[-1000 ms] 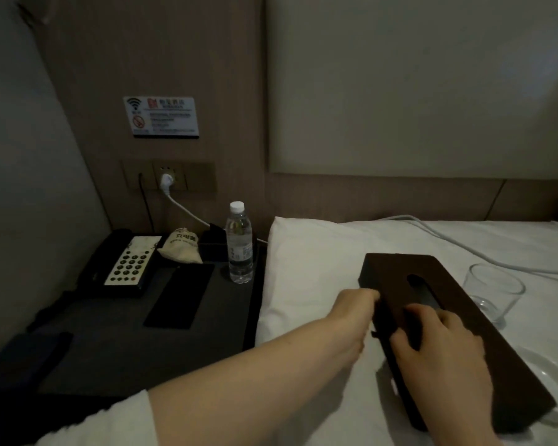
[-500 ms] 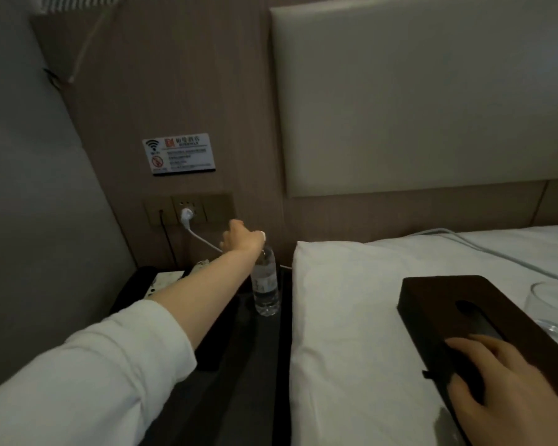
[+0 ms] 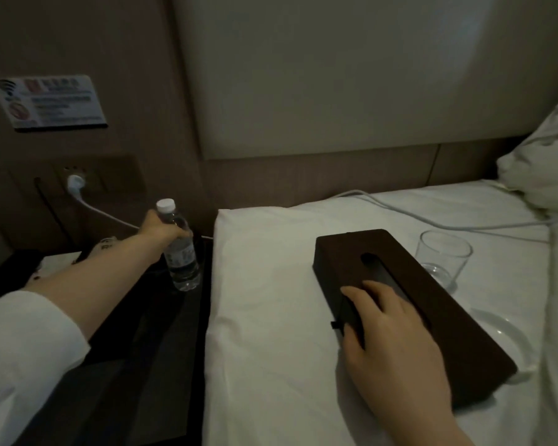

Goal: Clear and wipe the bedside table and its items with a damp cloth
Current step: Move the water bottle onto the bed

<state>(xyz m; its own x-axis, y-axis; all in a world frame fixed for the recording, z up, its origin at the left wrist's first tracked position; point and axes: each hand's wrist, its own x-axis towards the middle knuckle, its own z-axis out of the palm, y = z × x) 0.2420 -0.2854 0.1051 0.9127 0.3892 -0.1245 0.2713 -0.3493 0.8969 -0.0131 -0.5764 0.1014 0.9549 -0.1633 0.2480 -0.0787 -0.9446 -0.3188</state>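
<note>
Bedside table point(image 3: 161, 365), dark-topped, sits left of the bed point(image 3: 271, 317), and on it near the mattress edge stands the water bottle point(image 3: 181, 252), tilted a little. My left hand point(image 3: 161, 228) curls around the bottle's upper part, just under its white cap point(image 3: 166, 205), fingers wrapped on the clear plastic. My right hand point(image 3: 390, 329) lies on the bed, resting on the near end of the dark tissue box point(image 3: 409, 310), fingers bent over its top and thumb down its left side, holding it. Just beyond the box stands an empty glass point(image 3: 442, 259) on the sheet, and a clear plate point(image 3: 509, 336) shows from under the box's right edge. A white cable point(image 3: 432, 220) runs across the bed. Another white cable leaves a plug point(image 3: 75, 182) in the wall socket above the table.
</note>
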